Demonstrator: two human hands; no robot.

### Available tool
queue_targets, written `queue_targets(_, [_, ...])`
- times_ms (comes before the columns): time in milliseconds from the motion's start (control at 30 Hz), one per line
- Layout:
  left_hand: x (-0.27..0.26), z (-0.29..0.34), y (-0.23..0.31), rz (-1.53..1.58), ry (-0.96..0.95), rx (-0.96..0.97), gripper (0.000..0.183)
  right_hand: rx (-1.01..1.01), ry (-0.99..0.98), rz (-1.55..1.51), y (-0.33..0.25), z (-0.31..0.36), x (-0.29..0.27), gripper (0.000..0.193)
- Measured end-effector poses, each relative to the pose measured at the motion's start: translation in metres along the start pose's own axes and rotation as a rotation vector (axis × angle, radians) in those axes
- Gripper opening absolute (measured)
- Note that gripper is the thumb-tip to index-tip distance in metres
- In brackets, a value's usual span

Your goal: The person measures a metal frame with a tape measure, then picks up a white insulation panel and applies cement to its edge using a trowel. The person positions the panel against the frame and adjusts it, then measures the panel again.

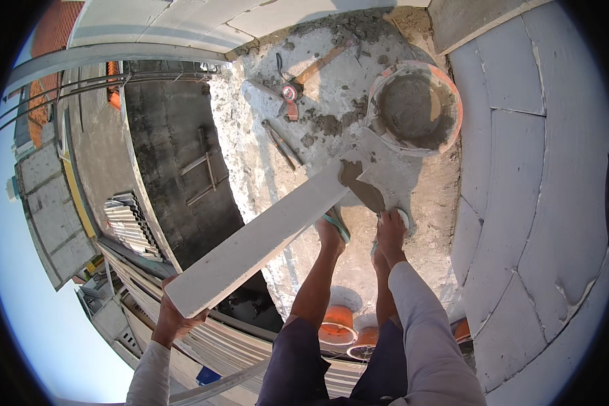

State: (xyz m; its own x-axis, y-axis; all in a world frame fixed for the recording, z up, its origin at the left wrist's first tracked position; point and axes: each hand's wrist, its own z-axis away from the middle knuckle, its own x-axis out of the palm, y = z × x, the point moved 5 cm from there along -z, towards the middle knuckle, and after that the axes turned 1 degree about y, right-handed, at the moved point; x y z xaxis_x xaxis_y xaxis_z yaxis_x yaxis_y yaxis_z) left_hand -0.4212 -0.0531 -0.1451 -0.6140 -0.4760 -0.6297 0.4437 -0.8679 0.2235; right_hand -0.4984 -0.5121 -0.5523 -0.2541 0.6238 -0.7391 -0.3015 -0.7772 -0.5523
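A long white block (257,233) slants up across the view. My left hand (172,314) is closed around its near left end, while its far end reaches the dusty floor area. My right hand (390,233) is closed at the lower end of a mortar-covered trowel (370,195); its handle is mostly hidden in the fingers. The trowel blade lies against the block's far end, where a patch of grey mortar (349,172) clings. Beyond my right hand stands a round bucket (455,111) with an orange rim, holding wet grey mortar (416,105).
Pincers (281,145), a red tape measure (289,93) and a wooden-handled tool (321,62) lie on the rough floor (318,145). Light block walls (514,169) rise at the right. The floor drops off at left. Orange buckets (337,325) stand behind my sandalled feet.
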Motion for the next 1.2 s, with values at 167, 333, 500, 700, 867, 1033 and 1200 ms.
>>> queue_targets(167, [0.002,0.0,0.018,-0.151,-0.006,0.169,0.081,0.02,-0.079,-0.329,0.001,0.021,-0.068,0.033])
queue_targets(333, [0.004,0.006,0.006,-0.134,0.042,0.158,0.088,0.463,-0.76,-0.842,-0.098,-0.026,-0.106,0.046])
queue_targets(500, [-0.002,0.002,0.035,-0.22,0.045,0.201,0.096,-0.138,-0.305,-0.24,-0.047,0.021,-0.103,0.043])
queue_targets(700, [0.005,0.003,0.027,-0.025,0.05,0.13,0.088,0.391,-0.582,-0.546,-0.021,-0.037,-0.169,0.035])
queue_targets(867, [0.001,0.006,0.054,-0.04,0.045,0.172,0.092,0.243,-0.755,-0.22,-0.06,-0.123,-0.164,0.045])
queue_targets(1033, [0.008,0.015,0.056,0.081,0.045,0.115,0.087,0.207,-0.934,-0.156,-0.091,-0.128,-0.174,0.044])
queue_targets(1200, [0.008,0.024,0.077,0.088,0.08,0.122,0.083,0.209,-0.97,-0.249,-0.135,-0.094,-0.196,0.047])
